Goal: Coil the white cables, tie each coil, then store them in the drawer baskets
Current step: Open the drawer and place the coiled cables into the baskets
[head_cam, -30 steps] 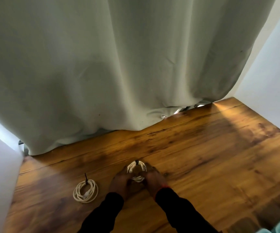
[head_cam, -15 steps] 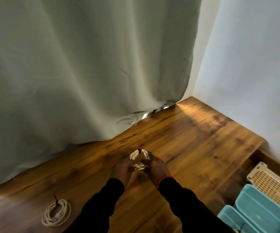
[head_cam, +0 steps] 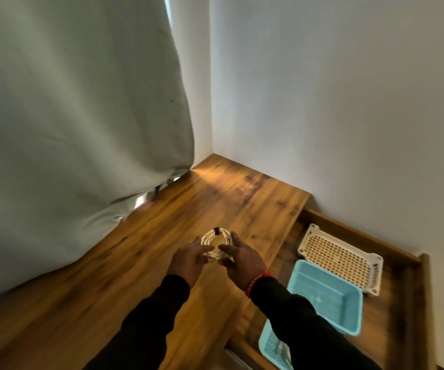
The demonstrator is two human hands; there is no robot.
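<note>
A small white cable coil (head_cam: 216,242) with a black tie at its far side is held above the wooden table top (head_cam: 146,252). My left hand (head_cam: 189,259) pinches its left side and my right hand (head_cam: 239,259) grips its right side. To the right, an open drawer (head_cam: 399,297) holds a white perforated basket (head_cam: 341,259), a light blue basket (head_cam: 325,295) and a second light blue basket (head_cam: 274,347) partly hidden under my right sleeve.
A grey-green curtain (head_cam: 76,124) hangs at the left and drapes onto the table's back edge. White walls (head_cam: 335,102) close the corner behind and to the right of the drawer.
The view has swung right: the other tied coil on the table has left the frame at the left, and the drawer with its baskets has come into view. Both hands still hold the coil.
</note>
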